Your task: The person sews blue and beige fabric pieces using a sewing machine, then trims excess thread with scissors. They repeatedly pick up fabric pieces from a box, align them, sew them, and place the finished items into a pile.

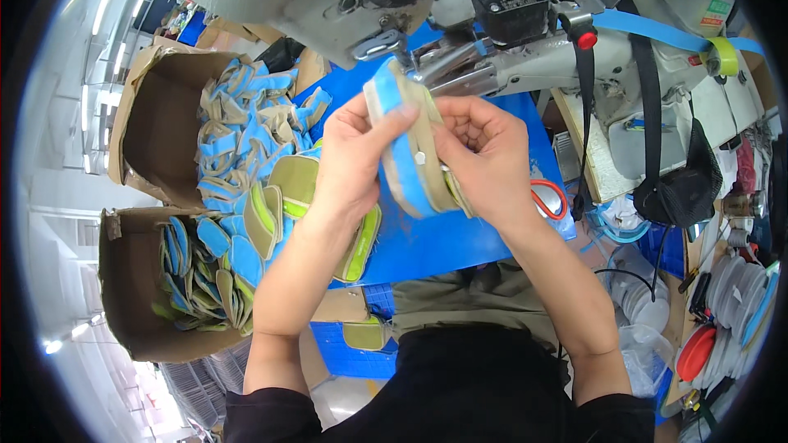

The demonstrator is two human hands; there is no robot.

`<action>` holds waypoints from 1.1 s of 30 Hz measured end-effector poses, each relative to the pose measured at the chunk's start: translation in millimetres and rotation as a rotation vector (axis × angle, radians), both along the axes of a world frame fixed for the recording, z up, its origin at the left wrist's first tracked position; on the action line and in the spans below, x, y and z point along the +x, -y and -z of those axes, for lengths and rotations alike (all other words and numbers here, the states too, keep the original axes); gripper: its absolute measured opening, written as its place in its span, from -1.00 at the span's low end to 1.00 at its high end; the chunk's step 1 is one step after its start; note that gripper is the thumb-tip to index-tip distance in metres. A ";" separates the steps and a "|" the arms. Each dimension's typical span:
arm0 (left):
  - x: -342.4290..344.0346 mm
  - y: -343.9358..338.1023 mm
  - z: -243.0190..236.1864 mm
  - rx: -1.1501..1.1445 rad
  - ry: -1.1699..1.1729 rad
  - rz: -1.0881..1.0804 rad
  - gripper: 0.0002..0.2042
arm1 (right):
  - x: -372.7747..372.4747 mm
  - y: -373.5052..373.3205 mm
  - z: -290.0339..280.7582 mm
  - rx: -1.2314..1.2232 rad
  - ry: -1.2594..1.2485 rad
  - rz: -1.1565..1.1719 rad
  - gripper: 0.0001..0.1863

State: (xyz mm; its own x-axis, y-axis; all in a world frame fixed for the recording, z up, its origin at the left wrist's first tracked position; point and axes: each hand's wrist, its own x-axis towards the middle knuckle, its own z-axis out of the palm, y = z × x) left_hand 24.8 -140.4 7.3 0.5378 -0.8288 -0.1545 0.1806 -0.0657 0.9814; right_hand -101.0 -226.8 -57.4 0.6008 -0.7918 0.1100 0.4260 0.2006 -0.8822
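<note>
Both hands hold a khaki fabric band piece (pixel 402 160) with a bright blue stripe and a yellow-green edge behind it. It stands upright in a curve close below the sewing machine (pixel 386 45). My left hand (pixel 349 156) pinches its left side, thumb across the blue stripe. With curled fingers and thumb, my right hand (pixel 484 156) grips its right side. A small white mark shows on the band. Left of my left forearm lie khaki and lime-green rounded fabric panels (pixel 267 213).
Blue-and-khaki strips (pixel 246 131) heap beside an upper cardboard box (pixel 135 135). A lower cardboard box (pixel 127 303) holds rounded panels (pixel 205 279). Red-handled scissors (pixel 561 199) lie at the right of the blue tabletop (pixel 435 242). Black straps (pixel 584 115) hang farther right; thread cones (pixel 726 303) stand beyond.
</note>
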 end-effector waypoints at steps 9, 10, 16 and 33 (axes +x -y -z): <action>-1.3 4.0 1.5 -0.014 -0.091 -0.016 -0.79 | -11.9 -5.5 -9.7 0.050 -0.059 -0.056 -0.75; -1.5 5.1 0.6 0.000 -0.084 -0.028 -0.80 | -12.8 -4.8 -11.5 0.070 -0.035 -0.077 -0.75; 9.8 13.8 -7.3 0.019 -0.137 -0.003 -0.78 | -19.2 -2.0 -21.4 0.153 0.029 -0.169 -0.77; 4.9 20.8 -12.8 0.020 -0.094 0.033 -0.72 | -38.3 -8.1 -14.8 0.155 0.016 -0.230 -0.74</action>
